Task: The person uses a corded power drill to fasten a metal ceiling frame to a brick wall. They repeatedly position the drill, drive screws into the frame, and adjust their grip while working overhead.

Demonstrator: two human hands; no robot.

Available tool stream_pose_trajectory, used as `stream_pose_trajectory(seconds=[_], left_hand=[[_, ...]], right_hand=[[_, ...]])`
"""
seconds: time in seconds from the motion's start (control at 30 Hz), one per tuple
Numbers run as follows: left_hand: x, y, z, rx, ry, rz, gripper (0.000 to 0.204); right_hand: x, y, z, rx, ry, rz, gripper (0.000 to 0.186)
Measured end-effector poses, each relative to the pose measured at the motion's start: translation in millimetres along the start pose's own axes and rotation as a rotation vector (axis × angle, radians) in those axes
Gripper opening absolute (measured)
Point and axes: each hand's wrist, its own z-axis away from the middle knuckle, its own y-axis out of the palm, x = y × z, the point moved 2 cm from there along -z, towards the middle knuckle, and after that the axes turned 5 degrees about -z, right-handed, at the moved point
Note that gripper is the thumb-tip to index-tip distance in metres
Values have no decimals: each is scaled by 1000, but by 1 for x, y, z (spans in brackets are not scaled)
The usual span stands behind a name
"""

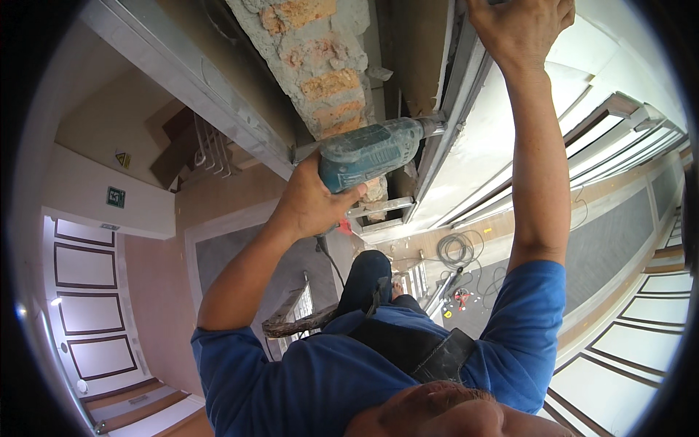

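My left hand (pixel 313 200) is closed round the handle of a dusty teal power drill (pixel 371 154). Its chuck (pixel 431 127) points right and meets the side of a grey metal channel (pixel 455 120); the bit is hidden. Raised at the top right, my right hand (pixel 520 33) has bent fingers at the upper end of that channel and the white panel (pixel 477 156) beside it. The picture's edge cuts off the fingertips, so what they grip cannot be made out. Exposed brick and mortar (pixel 320 69) lie behind the drill.
Another metal beam (pixel 196 87) slants across the upper left. A dark cord (pixel 331 258) hangs from the drill. Far below, coiled cable (pixel 456 249) and small red and yellow items (pixel 460 297) lie on the floor. Ladder-like rungs (pixel 304 306) show beside my body.
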Motion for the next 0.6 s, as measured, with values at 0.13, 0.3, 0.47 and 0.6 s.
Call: stream_pose_trajectory(seconds=[0.13, 0.3, 0.47, 0.6], left_hand=[[3, -1, -3, 35, -80, -32, 55], [20, 14, -16, 33, 49, 63, 55], [47, 26, 1, 54, -45, 267, 50], [51, 31, 21, 35, -97, 523, 42]], right_hand=[[-3, 2, -2, -2, 6, 3, 114], [-5, 1, -2, 25, 13, 45, 111], [-6, 0, -2, 69, 31, 23, 112], [-3, -1, -3, 103, 76, 62, 112]])
